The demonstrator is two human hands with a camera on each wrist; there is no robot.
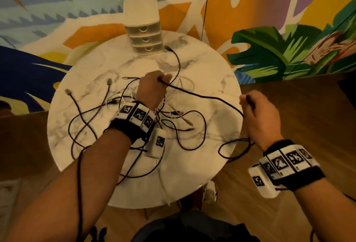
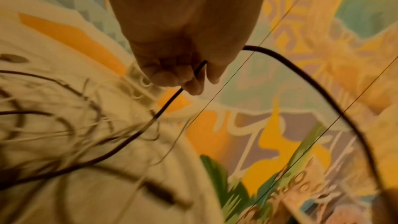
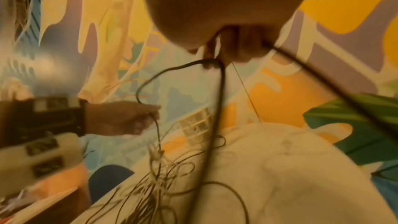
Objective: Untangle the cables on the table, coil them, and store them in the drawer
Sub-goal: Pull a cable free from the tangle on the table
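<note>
A tangle of dark and white cables lies across the round marble table. My left hand hovers over the middle of the table and grips a dark cable between curled fingers. That cable stretches to my right hand at the table's right edge, which grips it too and holds a loop hanging below. In the right wrist view the cable drops from my curled fingers toward the pile. A white three-drawer unit stands at the far edge, drawers closed.
Loose cable ends with plugs lie on the left half of the table. A painted mural wall rises behind it, and wooden floor surrounds it. A thin dark line hangs down behind the table.
</note>
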